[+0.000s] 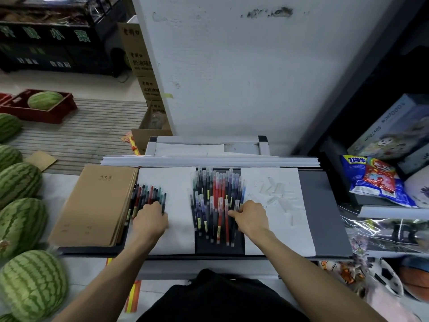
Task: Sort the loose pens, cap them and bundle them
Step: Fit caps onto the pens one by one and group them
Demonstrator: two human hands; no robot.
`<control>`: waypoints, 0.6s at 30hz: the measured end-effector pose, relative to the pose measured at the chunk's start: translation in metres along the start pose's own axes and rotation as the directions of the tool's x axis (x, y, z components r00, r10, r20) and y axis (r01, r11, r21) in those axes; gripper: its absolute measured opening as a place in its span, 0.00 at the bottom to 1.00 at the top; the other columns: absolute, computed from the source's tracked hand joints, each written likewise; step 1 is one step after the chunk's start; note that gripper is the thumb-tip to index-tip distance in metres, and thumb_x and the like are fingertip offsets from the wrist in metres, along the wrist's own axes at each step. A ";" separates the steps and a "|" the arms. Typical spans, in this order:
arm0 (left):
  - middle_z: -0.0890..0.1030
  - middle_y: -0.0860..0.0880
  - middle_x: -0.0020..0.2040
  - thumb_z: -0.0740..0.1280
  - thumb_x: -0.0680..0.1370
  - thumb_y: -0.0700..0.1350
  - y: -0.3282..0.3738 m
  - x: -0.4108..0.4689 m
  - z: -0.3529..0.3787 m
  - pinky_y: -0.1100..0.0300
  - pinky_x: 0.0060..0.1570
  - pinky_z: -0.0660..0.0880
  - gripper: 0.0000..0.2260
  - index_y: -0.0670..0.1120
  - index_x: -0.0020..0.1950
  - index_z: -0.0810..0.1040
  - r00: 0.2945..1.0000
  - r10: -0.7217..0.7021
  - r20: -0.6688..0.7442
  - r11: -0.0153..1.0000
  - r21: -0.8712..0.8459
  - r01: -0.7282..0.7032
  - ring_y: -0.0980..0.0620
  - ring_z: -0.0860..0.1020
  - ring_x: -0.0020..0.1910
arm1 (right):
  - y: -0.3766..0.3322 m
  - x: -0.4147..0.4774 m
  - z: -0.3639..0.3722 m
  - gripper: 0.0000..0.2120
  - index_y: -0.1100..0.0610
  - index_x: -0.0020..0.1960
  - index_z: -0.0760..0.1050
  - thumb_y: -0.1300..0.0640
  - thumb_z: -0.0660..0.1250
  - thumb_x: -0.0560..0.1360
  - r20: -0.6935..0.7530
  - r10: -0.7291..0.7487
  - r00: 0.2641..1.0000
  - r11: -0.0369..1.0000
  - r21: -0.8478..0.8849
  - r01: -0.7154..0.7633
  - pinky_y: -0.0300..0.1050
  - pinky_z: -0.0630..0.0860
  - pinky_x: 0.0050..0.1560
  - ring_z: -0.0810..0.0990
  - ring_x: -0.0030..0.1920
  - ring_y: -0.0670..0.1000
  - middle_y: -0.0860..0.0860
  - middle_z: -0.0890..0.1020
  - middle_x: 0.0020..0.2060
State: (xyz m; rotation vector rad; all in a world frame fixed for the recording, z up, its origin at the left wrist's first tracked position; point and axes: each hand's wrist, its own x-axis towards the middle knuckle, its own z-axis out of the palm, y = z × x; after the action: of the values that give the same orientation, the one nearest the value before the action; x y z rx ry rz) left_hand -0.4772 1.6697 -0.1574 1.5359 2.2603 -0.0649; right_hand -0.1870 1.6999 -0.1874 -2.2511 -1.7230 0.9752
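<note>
now, left grip (151, 218) clasping small pen row (148, 194), right grip (251, 217) released, touching central pen pile (216, 194)

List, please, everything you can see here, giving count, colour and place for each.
grey flat tray: one, grey, centre
white paper sheets: two, white, on tray
loose plastic pens: large pile, red, blue, black, tray's middle
smaller pen group: several, mixed, left sheet
clear plastic caps: several, transparent, right sheet
brown kraft-paper notebooks: one stack, brown, tray's left end
striped green watermelons: at least six, green, far left; one in red plastic crate
snack bags: two, blue and red, right shelf
hands: two; left hand on smaller group, right hand touching large pile
</note>
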 end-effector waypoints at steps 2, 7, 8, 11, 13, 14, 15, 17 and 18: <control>0.78 0.44 0.40 0.63 0.82 0.46 0.001 -0.001 -0.001 0.50 0.40 0.75 0.11 0.44 0.40 0.69 1.000 0.008 0.004 1.000 0.003 -0.008 0.42 0.77 0.40 | -0.002 0.000 0.001 0.24 0.57 0.33 0.74 0.39 0.74 0.75 -0.016 -0.003 1.000 0.999 -0.040 0.002 0.47 0.82 0.36 0.81 0.31 0.52 0.52 0.81 0.29; 0.75 0.45 0.33 0.64 0.78 0.42 0.003 -0.004 0.000 0.56 0.31 0.65 0.12 0.44 0.35 0.67 1.000 0.016 0.008 0.999 -0.032 -0.016 0.45 0.72 0.31 | 0.004 -0.008 0.001 0.23 0.54 0.37 0.76 0.35 0.68 0.78 -0.010 -0.034 0.999 0.999 -0.027 0.034 0.47 0.80 0.38 0.80 0.34 0.50 0.49 0.81 0.32; 0.73 0.46 0.31 0.64 0.77 0.41 0.002 -0.005 0.000 0.56 0.30 0.63 0.12 0.44 0.35 0.66 1.000 0.020 0.014 0.999 -0.041 -0.019 0.46 0.70 0.30 | 0.008 -0.011 -0.002 0.21 0.52 0.39 0.76 0.35 0.66 0.78 -0.014 -0.041 0.999 0.999 -0.021 0.041 0.47 0.80 0.39 0.80 0.36 0.50 0.48 0.81 0.33; 0.69 0.47 0.30 0.64 0.76 0.42 0.000 -0.010 0.000 0.56 0.30 0.59 0.12 0.45 0.35 0.64 0.999 0.046 0.024 0.998 -0.054 -0.045 0.48 0.65 0.28 | 0.029 -0.017 -0.020 0.13 0.48 0.44 0.78 0.40 0.63 0.79 -0.080 -0.059 0.995 0.992 -0.112 0.049 0.48 0.80 0.44 0.81 0.40 0.52 0.46 0.82 0.37; 0.71 0.48 0.30 0.64 0.76 0.44 -0.002 -0.015 0.001 0.56 0.29 0.60 0.11 0.45 0.36 0.65 0.998 0.060 0.011 0.997 -0.058 -0.059 0.48 0.66 0.28 | 0.049 -0.017 -0.036 0.09 0.47 0.48 0.77 0.45 0.61 0.80 -0.167 -0.067 0.984 0.977 -0.211 0.031 0.47 0.79 0.42 0.80 0.39 0.52 0.46 0.83 0.39; 0.74 0.48 0.31 0.65 0.76 0.45 -0.002 -0.017 0.001 0.56 0.29 0.61 0.10 0.44 0.38 0.67 0.998 0.065 0.003 0.996 -0.067 -0.065 0.49 0.68 0.29 | 0.060 -0.017 -0.045 0.07 0.47 0.51 0.77 0.46 0.61 0.80 -0.207 -0.068 0.976 0.966 -0.259 0.012 0.46 0.77 0.41 0.79 0.39 0.52 0.46 0.83 0.41; 0.75 0.48 0.33 0.65 0.76 0.47 -0.001 -0.020 0.002 0.56 0.29 0.62 0.10 0.44 0.39 0.69 0.997 0.071 -0.005 0.995 -0.074 -0.071 0.49 0.69 0.29 | 0.071 -0.018 -0.054 0.07 0.47 0.54 0.76 0.47 0.62 0.80 -0.237 -0.064 0.969 0.954 -0.300 -0.011 0.46 0.75 0.41 0.79 0.40 0.53 0.46 0.83 0.44; 0.75 0.48 0.34 0.64 0.77 0.48 0.001 -0.025 0.002 0.56 0.29 0.63 0.08 0.46 0.42 0.69 0.996 0.087 -0.008 0.993 -0.076 -0.087 0.49 0.69 0.30 | 0.094 -0.018 -0.068 0.10 0.48 0.59 0.74 0.46 0.63 0.80 -0.262 -0.036 0.964 0.933 -0.354 -0.061 0.48 0.75 0.42 0.82 0.45 0.55 0.48 0.82 0.52; 0.75 0.48 0.35 0.64 0.77 0.49 0.002 -0.027 0.003 0.55 0.29 0.63 0.08 0.46 0.42 0.69 0.996 0.093 -0.006 0.993 -0.077 -0.093 0.49 0.69 0.31 | 0.104 -0.018 -0.074 0.12 0.49 0.60 0.73 0.45 0.64 0.80 -0.261 -0.012 0.965 0.926 -0.368 -0.088 0.50 0.76 0.43 0.83 0.47 0.56 0.49 0.81 0.54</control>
State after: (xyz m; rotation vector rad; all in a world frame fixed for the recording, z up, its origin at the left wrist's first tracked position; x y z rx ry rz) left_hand -0.4661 1.6456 -0.1500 1.5986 2.1636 0.0501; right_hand -0.0629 1.6686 -0.1729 -2.5084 -1.8776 0.3450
